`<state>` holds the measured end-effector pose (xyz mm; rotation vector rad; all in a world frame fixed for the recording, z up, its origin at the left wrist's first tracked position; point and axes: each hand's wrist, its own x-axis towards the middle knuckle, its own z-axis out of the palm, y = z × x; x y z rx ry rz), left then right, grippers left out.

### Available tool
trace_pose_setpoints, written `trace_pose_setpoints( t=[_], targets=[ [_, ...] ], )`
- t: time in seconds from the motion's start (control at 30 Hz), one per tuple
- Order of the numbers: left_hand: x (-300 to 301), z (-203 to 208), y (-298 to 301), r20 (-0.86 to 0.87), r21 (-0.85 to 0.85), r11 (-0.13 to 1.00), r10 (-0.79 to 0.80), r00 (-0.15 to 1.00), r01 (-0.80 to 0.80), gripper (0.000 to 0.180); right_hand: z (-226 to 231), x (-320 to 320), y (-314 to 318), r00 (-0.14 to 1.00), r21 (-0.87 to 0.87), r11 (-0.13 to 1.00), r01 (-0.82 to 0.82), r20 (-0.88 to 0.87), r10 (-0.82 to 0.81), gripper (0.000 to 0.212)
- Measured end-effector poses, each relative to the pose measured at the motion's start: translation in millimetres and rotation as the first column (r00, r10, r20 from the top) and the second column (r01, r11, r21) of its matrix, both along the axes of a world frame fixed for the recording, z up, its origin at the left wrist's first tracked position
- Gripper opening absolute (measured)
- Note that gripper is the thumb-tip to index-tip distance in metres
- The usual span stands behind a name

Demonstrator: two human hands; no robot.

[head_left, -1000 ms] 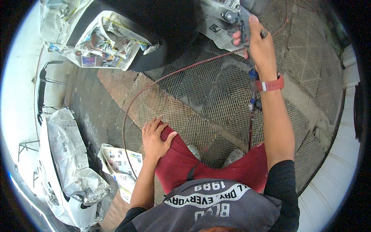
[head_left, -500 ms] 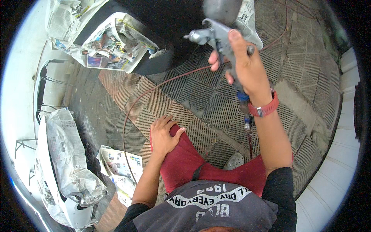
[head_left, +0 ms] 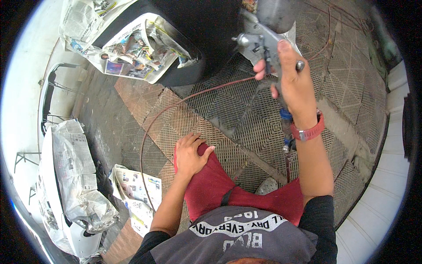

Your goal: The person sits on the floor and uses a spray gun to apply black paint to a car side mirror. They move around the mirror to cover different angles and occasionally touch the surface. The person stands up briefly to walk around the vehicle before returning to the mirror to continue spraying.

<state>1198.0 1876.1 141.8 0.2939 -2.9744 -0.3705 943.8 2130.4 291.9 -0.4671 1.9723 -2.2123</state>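
Held up at the top right, a grey metal spray gun (head_left: 263, 39) with a cup (head_left: 278, 15) above its body is gripped in my right hand (head_left: 295, 79). Its nozzle points left toward a large black panel (head_left: 184, 31), apart from it. Below the handle, a blue fitting (head_left: 285, 115) joins the gun to a hose hanging downward. Fingers spread, my left hand (head_left: 192, 154) rests on my red-clad knee and holds nothing. Newspaper masking (head_left: 132, 48) covers an opening in the black panel.
A reddish hose (head_left: 176, 102) curves across the grated floor mats (head_left: 224, 110). At the left lies a white car part (head_left: 55, 185) wrapped in newspaper, with a loose newspaper sheet (head_left: 138, 187) beside it. White corrugated wall (head_left: 378, 193) stands at the right.
My right hand has moved right and slightly down with the spray gun, so the nozzle sits farther right. My left hand stays on the knee.
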Motion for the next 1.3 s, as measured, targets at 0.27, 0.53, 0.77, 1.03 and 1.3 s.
trace_pose_setpoints(
  t=[0.27,0.53,0.77,1.03,1.3],
  targets=[
    [-6,-3,1,0.0,-0.005,1.0,-0.011,1.0,0.011,0.048,30,32,-26,0.984,-0.086,0.981,-0.175,-0.035,0.173,0.067],
    [-7,0,-1,-0.034,0.009,0.999,-0.033,0.999,0.033,0.043,32,1,-16,0.999,-0.096,0.995,-0.027,0.031,0.03,0.071],
    [-6,-2,-4,-0.025,0.002,1.0,-0.018,1.0,0.019,0.042,35,6,-3,0.992,0.003,0.993,0.116,-0.041,-0.116,0.074],
    [-8,-4,-3,-0.03,0.013,1.0,-0.018,0.999,0.019,0.043,51,5,-17,0.988,-0.144,0.978,-0.15,0.017,0.154,0.072],
    [-3,-2,-6,-0.053,0.024,1.0,-0.012,0.999,0.013,0.042,17,-65,18,0.992,-0.105,0.99,0.098,0.088,-0.089,0.073]
  ],
)
